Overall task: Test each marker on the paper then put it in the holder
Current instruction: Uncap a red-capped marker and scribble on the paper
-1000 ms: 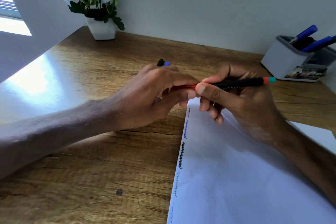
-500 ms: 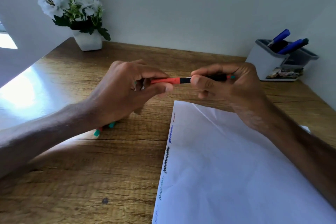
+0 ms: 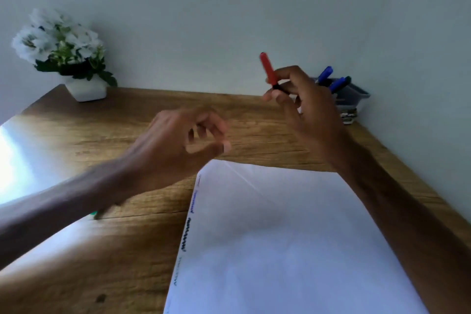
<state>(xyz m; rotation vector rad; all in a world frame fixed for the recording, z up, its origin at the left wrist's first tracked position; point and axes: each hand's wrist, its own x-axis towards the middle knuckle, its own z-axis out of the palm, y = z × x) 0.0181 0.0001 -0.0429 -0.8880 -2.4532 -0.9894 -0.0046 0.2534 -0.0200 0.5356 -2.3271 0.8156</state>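
My right hand point(image 3: 303, 107) holds a marker with a red cap point(image 3: 268, 71) upright, raised above the desk in front of the grey holder point(image 3: 356, 99). The holder stands at the back right against the wall with blue markers point(image 3: 331, 79) sticking out of it. My left hand point(image 3: 183, 143) hovers over the desk with its fingers loosely curled and nothing in them; it is blurred. The white paper point(image 3: 280, 237) lies in front of me, with several squiggle test marks along its left edge. A green marker tip point(image 3: 95, 214) peeks out from under my left forearm.
A white pot with white flowers point(image 3: 76, 64) stands at the back left corner of the wooden desk point(image 3: 114, 135). A bright sunlit patch lies on the desk's left side. A pale wall runs behind and along the right.
My left hand has let go of the marker's red cap and drawn back to the left. My right hand has lifted the capped marker upright, towards the holder. The camera has tilted upward.
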